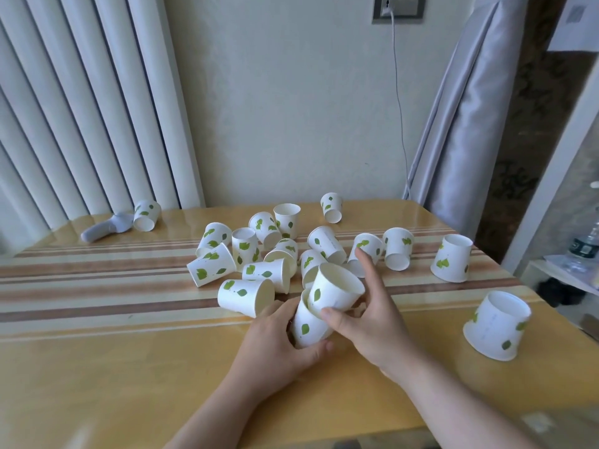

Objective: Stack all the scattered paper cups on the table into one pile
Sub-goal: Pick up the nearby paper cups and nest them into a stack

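Observation:
Several white paper cups with green leaf prints lie scattered over the table (97,367). My left hand (275,345) grips a lower cup (308,325) just above the table, tilted. My right hand (366,319) holds an upper cup (335,288) whose base sits inside the lower cup's mouth. A cluster of tipped and upright cups (256,251) lies just behind my hands. Two upside-down cups stand at the right, a far one (452,257) and a near one (496,325). One cup (146,215) lies far left and another cup (331,207) at the back.
A grey handheld device (107,228) lies at the back left beside the far-left cup. White curtains (81,108) hang behind the table on the left, and a grey curtain (460,124) on the right. A charger cable (399,108) runs down the wall. A shelf (567,270) stands beyond the right edge.

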The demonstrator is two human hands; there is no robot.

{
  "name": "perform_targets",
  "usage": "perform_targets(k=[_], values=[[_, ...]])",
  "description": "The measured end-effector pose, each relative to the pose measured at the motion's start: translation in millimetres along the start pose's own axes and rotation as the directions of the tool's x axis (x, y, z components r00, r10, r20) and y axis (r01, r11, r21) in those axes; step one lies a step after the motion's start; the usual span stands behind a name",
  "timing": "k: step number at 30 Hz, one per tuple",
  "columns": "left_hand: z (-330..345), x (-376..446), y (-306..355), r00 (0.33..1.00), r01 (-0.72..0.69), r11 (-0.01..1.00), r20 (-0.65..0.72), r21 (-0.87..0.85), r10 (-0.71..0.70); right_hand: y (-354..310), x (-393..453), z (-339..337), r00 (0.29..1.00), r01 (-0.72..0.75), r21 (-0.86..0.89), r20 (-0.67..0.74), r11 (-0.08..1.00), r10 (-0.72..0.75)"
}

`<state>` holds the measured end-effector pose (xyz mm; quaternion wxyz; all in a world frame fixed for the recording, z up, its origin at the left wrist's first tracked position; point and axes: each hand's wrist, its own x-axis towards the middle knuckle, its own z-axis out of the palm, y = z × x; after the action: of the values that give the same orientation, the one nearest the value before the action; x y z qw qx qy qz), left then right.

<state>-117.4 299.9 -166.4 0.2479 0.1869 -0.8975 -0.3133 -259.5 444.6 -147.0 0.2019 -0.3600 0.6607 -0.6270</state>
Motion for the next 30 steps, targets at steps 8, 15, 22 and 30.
perform_targets(k=[8, 15, 22, 30], values=[[0.7, 1.9, -1.8, 0.999, 0.044, 0.999, -0.004, 0.005, -0.044, 20.5, 26.1, -39.9, 0.998, -0.031, -0.412, 0.029, 0.91, 0.047], [0.4, 0.4, -3.8, 0.999, 0.054, 0.998, 0.002, 0.019, -0.054, 29.9, 41.3, -30.6, 0.996, -0.031, -0.572, 0.053, 0.819, 0.074], [1.9, 0.7, -3.8, 0.999, 0.036, 0.999, 0.009, 0.015, -0.036, 22.3, 25.2, -50.2, 0.99, -0.063, 0.25, -0.11, 0.966, 0.093], [4.0, 1.9, -7.7, 1.0, 0.008, 1.0, 0.014, 0.02, -0.009, -13.6, 23.7, -30.2, 1.0, -0.021, 0.304, 0.021, 0.952, 0.015]])
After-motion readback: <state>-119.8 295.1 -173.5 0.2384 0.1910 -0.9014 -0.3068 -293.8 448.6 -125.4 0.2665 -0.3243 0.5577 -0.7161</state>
